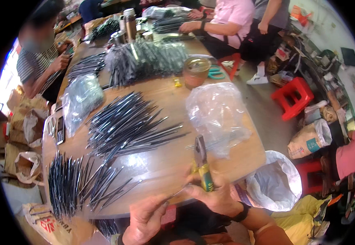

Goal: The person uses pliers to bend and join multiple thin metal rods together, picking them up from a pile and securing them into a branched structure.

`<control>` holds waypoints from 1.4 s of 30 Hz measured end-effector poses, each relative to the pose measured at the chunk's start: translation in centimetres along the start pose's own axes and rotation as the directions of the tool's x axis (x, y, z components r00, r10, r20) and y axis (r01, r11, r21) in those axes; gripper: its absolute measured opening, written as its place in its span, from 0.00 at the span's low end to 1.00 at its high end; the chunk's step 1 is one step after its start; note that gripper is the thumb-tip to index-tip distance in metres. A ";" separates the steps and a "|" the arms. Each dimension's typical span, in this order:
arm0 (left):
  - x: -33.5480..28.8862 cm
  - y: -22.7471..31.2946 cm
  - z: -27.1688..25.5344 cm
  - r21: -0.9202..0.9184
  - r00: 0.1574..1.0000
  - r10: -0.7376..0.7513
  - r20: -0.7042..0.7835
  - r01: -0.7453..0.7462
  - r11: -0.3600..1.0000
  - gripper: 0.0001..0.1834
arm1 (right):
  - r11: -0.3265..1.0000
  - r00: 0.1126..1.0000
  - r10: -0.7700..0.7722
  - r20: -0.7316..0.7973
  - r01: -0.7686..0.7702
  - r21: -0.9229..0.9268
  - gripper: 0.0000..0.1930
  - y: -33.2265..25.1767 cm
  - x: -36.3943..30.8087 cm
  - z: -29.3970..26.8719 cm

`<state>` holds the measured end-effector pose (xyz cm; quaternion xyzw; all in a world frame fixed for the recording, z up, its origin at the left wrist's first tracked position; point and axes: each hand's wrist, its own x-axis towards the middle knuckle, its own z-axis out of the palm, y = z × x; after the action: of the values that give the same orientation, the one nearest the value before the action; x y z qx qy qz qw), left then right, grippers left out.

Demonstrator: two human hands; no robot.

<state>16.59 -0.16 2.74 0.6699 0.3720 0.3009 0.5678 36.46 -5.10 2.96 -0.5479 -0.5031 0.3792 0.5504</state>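
My right hand, a dark band at its wrist, is closed around pliers with yellow and green handles, their metal jaws pointing up and away. Between my hands runs a thin dark rod. My left hand pinches its left end, while the other end meets the right hand's fingertips. Beyond them on the wooden table lies a large pile of thin dark shiny rods. Another bundle of rods sits by the table's near left corner, with looser ones beside it.
Clear plastic bags lie on the table, near a brown cup and green-handled scissors. Farther back are bagged rods. An open white-lined sack and red stool stand right. Other people sit and stand around.
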 end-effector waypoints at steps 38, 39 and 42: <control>-0.4 -2.7 -11.3 -0.654 0.797 -0.589 -0.133 0.376 0.657 0.06 | 0.785 0.922 0.388 -0.019 -0.319 0.531 0.09 6.3 -2.2 -3.4; -2.3 -3.0 -10.1 -0.722 0.778 -0.615 -0.125 0.354 0.594 0.08 | 0.772 0.911 0.413 0.005 -0.353 0.528 0.09 6.0 -2.4 -3.5; -4.6 -2.5 -6.4 -0.888 0.815 -0.579 0.004 0.270 0.373 0.20 | 0.841 0.945 0.324 0.032 -0.304 0.449 0.10 4.4 -2.9 -3.6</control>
<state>8.44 -0.40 1.50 0.1196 0.4170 0.3857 0.8143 39.90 -8.20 -1.42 -0.4896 -0.2932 0.5573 0.6031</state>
